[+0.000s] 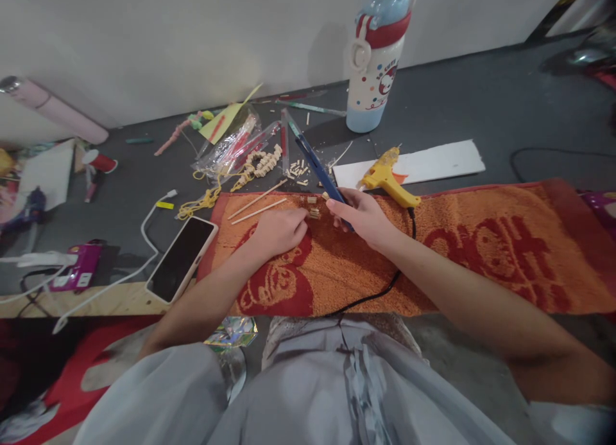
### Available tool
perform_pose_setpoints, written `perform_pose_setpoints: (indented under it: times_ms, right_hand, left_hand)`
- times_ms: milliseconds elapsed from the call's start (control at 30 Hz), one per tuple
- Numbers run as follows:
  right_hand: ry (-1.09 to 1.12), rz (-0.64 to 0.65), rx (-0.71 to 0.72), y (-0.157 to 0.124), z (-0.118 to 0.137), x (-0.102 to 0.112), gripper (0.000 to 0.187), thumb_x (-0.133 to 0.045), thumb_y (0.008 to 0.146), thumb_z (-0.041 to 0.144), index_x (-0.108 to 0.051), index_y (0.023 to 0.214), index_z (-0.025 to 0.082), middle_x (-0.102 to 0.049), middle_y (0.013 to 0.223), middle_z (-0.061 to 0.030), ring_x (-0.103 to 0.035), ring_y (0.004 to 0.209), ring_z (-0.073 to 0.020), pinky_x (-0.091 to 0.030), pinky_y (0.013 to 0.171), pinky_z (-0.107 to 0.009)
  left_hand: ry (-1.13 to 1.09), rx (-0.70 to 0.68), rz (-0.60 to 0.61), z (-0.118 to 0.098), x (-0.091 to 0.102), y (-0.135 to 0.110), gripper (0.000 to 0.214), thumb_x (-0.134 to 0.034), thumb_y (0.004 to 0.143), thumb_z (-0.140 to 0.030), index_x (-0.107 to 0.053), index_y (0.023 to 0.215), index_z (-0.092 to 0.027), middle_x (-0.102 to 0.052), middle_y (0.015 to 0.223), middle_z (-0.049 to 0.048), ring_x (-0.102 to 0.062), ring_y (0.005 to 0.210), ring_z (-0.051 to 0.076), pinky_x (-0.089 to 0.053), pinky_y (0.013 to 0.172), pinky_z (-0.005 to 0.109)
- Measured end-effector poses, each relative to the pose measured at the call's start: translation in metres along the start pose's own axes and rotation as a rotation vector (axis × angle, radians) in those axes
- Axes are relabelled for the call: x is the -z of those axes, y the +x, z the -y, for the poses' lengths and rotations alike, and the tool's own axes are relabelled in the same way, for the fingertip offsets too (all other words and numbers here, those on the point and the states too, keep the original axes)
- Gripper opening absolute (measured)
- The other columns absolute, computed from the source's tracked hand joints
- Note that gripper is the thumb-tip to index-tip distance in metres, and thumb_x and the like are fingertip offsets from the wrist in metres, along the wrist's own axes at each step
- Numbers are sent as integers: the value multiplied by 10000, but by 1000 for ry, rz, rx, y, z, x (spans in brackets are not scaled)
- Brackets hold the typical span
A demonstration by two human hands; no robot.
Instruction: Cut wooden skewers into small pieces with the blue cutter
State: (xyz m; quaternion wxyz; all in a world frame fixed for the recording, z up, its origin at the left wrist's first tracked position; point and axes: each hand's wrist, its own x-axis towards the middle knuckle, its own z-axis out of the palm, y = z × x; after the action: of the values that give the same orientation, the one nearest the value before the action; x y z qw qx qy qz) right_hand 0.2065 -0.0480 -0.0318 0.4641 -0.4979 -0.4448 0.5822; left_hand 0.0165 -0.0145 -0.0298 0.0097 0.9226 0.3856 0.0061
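Note:
My right hand is closed round the lower end of a long blue tool that slants up and to the left over the orange towel. My left hand rests on the towel with its fingers curled, the fingertips touching small cut wooden pieces that lie between the two hands. Two thin wooden sticks lie on the towel just left of my left hand. A yellow glue gun lies just beyond my right hand, its black cord trailing toward my lap.
A phone on a white cable lies left of the towel. Behind are string and wooden beads, plastic packets, a white strip, a cartoon-printed bottle, a pink roll and a wall.

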Motion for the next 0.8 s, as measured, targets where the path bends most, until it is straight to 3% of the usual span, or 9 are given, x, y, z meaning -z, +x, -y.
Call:
perform_pose_setpoints:
  times_ms: [200,400,467,567,700,800]
  right_hand:
    - [-6,4,11,0,-1,0,329,-643,748,471,-544,830,169,-485,608,48,-464,471,-66,-328,422,-218]
    - [-16,-5,25,1,-4,1,323,-643,752,465,-546,832,168,-489,616,44,-470,480,-70,-335,430,-221]
    - [-15,-3,23,1,-4,2,333,-646,745,477,-549,832,171,-490,618,45,-469,480,-70,-336,430,-222]
    - [-9,-1,21,1,-4,2,341,-649,738,486,-552,833,174,-489,621,45,-466,478,-69,-334,427,-223]
    - [-5,-1,10,0,-2,1,327,-649,740,471,-553,839,175,-484,626,43,-473,474,-68,-328,416,-221]
    - [-5,-5,-4,0,-1,0,319,-656,733,462,-552,840,179,-486,624,42,-477,473,-70,-326,410,-221]
  left_hand:
    - [13,-10,3,-1,3,-1,279,-384,858,-236,-634,963,-170,-707,880,83,-655,785,192,-466,631,284]
    - [23,-339,60,1,5,-4,294,-385,869,-268,-649,982,-201,-692,771,43,-622,665,149,-402,564,263]
    - [34,-386,47,1,6,-4,294,-379,874,-274,-653,955,-205,-681,742,36,-607,637,143,-392,555,267]
    - [71,-308,-1,4,8,-4,294,-360,879,-266,-647,894,-201,-678,742,38,-611,664,148,-391,569,271]
    - [154,-41,-45,18,14,-5,294,-351,880,-251,-624,801,-176,-679,777,68,-622,725,185,-387,588,291]
    - [159,135,-91,30,19,-6,273,-360,874,-249,-621,844,-174,-666,820,86,-617,772,212,-391,601,303]
